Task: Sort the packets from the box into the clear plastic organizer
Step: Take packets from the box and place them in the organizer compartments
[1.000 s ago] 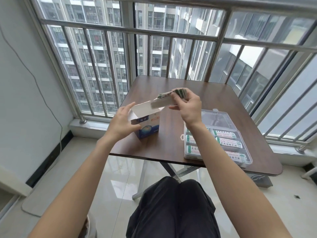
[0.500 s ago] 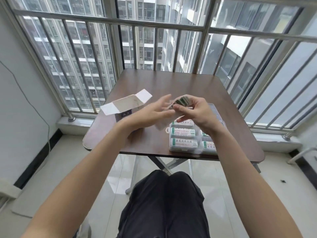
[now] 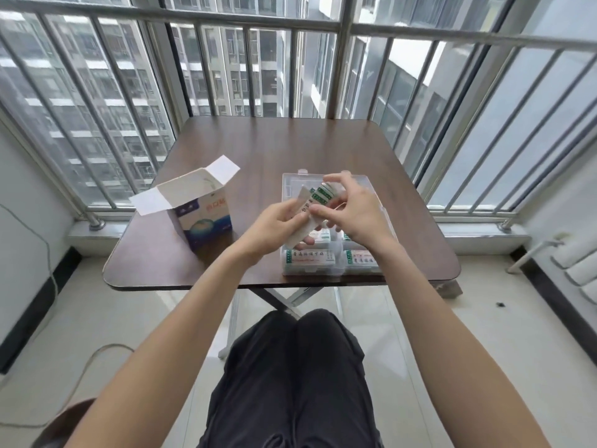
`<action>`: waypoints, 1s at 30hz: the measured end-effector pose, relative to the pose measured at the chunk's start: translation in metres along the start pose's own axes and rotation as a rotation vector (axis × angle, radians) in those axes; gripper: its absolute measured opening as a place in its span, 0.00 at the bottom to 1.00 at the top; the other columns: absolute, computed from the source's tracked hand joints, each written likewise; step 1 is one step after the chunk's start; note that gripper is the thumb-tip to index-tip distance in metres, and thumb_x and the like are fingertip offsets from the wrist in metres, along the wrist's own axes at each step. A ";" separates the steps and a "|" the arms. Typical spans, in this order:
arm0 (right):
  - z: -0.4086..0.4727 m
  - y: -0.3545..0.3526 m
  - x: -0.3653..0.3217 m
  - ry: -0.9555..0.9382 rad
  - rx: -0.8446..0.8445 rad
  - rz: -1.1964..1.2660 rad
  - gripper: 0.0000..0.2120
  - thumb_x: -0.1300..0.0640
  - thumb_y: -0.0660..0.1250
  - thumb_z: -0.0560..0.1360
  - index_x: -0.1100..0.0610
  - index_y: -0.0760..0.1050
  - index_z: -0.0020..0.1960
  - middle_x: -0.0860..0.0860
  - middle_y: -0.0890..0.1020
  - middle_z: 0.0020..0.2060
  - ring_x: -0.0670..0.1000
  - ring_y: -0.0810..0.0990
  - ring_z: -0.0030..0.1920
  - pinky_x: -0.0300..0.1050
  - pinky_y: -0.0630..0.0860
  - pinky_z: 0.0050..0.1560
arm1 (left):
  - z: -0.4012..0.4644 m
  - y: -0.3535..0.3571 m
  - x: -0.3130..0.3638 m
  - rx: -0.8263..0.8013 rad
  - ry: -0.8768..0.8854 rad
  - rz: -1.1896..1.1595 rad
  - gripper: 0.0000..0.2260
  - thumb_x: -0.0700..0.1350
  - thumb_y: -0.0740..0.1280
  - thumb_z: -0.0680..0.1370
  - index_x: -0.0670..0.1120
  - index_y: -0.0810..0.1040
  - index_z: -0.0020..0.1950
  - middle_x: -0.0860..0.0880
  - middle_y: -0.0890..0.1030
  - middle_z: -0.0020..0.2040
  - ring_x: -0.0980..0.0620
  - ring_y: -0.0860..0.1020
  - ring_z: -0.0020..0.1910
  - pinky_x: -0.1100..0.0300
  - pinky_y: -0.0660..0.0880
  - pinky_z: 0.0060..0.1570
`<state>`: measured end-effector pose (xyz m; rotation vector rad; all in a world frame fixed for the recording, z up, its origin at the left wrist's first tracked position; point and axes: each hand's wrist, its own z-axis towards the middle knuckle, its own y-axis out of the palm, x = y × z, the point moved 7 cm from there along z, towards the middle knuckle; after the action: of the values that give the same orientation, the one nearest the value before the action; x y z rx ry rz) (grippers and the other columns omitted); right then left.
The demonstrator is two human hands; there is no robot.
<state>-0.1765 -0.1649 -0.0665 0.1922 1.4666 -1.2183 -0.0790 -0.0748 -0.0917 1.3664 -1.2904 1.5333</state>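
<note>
Both the left hand (image 3: 274, 221) and right hand (image 3: 353, 210) pinch long green-and-white paper packets (image 3: 310, 208), angled near-left to far-right, directly above the clear plastic organizer (image 3: 292, 185).

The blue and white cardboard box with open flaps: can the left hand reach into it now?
Probably not at once: the left hand holds the bundle of green-printed packets together with the right hand. Nothing stands between it and the blue and white cardboard box.

Single head-worn view, looking forward and down, table (image 3: 200, 270) near
</note>
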 end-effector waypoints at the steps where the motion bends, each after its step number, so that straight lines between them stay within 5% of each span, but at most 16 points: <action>1: -0.001 0.002 0.002 0.023 -0.019 0.075 0.26 0.59 0.75 0.69 0.56 0.69 0.64 0.52 0.82 0.34 0.45 0.80 0.28 0.33 0.74 0.29 | 0.000 -0.002 -0.002 0.007 -0.002 -0.021 0.10 0.42 0.59 0.81 0.45 0.73 0.61 0.48 0.81 0.48 0.54 0.82 0.38 0.59 0.81 0.38; 8: 0.001 0.014 0.007 0.152 -0.045 0.472 0.19 0.67 0.73 0.70 0.62 0.73 0.59 0.58 0.82 0.36 0.51 0.82 0.31 0.40 0.79 0.34 | -0.008 -0.027 -0.012 0.203 0.017 -0.150 0.12 0.43 0.60 0.81 0.46 0.73 0.63 0.52 0.81 0.49 0.59 0.81 0.41 0.69 0.76 0.37; 13: 0.000 0.007 0.012 0.113 -0.020 0.553 0.05 0.68 0.69 0.73 0.65 0.79 0.48 0.58 0.82 0.39 0.50 0.83 0.35 0.39 0.80 0.41 | -0.012 -0.049 -0.024 0.310 0.006 -0.138 0.10 0.43 0.61 0.80 0.48 0.74 0.61 0.47 0.82 0.52 0.50 0.81 0.47 0.60 0.78 0.42; 18: -0.013 0.001 0.030 0.141 -0.061 0.432 0.06 0.62 0.71 0.73 0.63 0.80 0.48 0.56 0.84 0.41 0.50 0.84 0.44 0.41 0.79 0.52 | -0.020 -0.061 -0.037 0.332 0.002 -0.102 0.11 0.42 0.60 0.80 0.46 0.73 0.63 0.48 0.83 0.49 0.53 0.82 0.42 0.63 0.78 0.39; 30: -0.007 0.007 0.038 0.076 -0.051 -0.029 0.06 0.63 0.71 0.71 0.54 0.82 0.45 0.50 0.84 0.43 0.49 0.82 0.45 0.43 0.79 0.51 | -0.024 -0.056 -0.046 0.308 -0.024 -0.070 0.13 0.42 0.60 0.81 0.44 0.71 0.65 0.46 0.82 0.51 0.51 0.82 0.44 0.61 0.79 0.42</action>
<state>-0.1885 -0.1758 -0.1025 0.1846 1.5692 -1.2064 -0.0239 -0.0322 -0.1228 1.6067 -1.0372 1.7233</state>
